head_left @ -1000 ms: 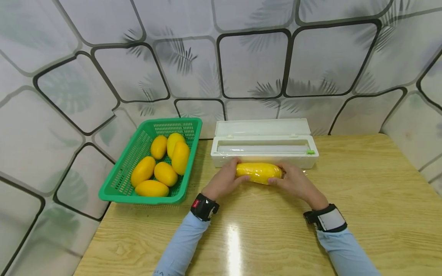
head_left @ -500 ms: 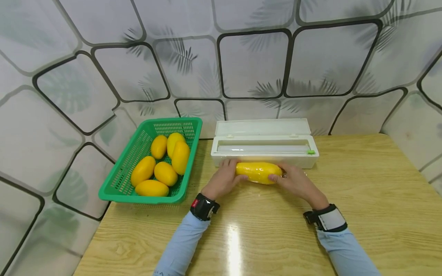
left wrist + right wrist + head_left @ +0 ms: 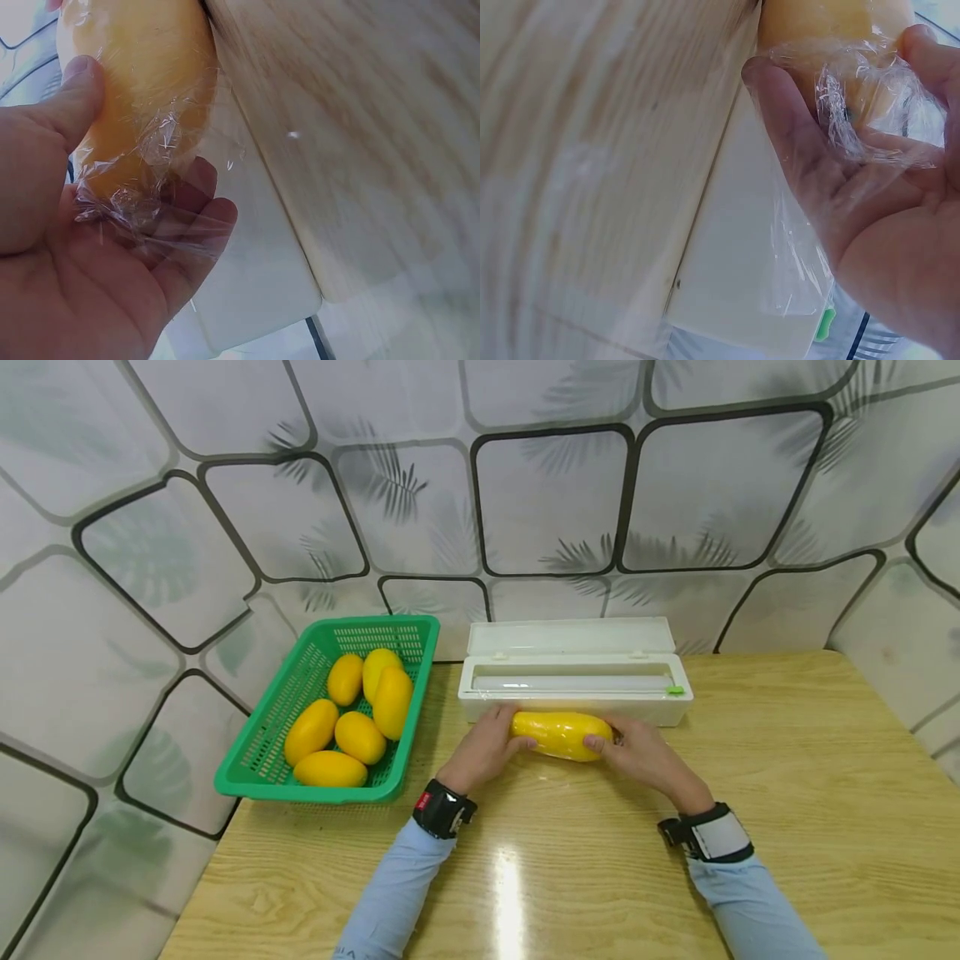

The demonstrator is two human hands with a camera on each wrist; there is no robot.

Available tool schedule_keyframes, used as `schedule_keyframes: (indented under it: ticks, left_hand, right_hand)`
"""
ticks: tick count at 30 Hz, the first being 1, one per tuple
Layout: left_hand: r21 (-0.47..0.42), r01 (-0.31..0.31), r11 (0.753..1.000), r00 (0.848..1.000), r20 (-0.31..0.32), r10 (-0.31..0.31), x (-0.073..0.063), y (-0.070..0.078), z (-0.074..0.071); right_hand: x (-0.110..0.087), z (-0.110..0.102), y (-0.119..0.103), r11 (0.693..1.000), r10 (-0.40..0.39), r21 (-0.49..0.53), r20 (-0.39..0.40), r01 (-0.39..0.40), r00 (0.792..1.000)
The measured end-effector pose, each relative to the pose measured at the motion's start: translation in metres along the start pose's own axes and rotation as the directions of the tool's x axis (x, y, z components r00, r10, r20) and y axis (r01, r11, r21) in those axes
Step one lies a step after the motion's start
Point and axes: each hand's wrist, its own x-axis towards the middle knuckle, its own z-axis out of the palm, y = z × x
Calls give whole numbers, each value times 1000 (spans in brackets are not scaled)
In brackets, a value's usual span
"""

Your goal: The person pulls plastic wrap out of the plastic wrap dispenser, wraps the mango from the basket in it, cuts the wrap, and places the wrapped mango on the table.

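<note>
A yellow mango (image 3: pixel 561 734) wrapped in clear plastic film is held between both hands, just in front of a white cling film box. The left hand (image 3: pixel 483 750) grips its left end; in the left wrist view the thumb lies on the mango (image 3: pixel 142 82) and bunched film (image 3: pixel 131 206) crosses the fingers. At the other end the right hand (image 3: pixel 647 758) holds the fruit between thumb and fingers. Loose film (image 3: pixel 847 112) gathers at that end in the right wrist view, and a flap hangs down past the fingers. The mango's underside is hidden in the head view.
The white cling film box (image 3: pixel 573 706) stands behind the hands with its lid (image 3: pixel 570 635) up, a film roll inside and a green slider (image 3: pixel 675 691) at the right. On the left, a green basket (image 3: pixel 232 781) holds several mangoes (image 3: pixel 360 738). All stand on a wooden table (image 3: pixel 795 760) by a wall.
The mango tilts slightly between the hands, its right end a touch lower. The left thumb has shifted a little to the left. Basket and box stay where they were.
</note>
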Motion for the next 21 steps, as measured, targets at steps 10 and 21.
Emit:
schedule_keyframes:
  ticks: [10,21]
  left_hand:
    - [-43,-5,999,1000,-13,4,0,-1,0]
    - [-94,27,995,1000,12,-26,-1,-1,-2]
  right_hand:
    - [0,0,1,1000,-24,-3,-5,24,1000]
    - [2,3,3,999,-28,-24,-20,28,999]
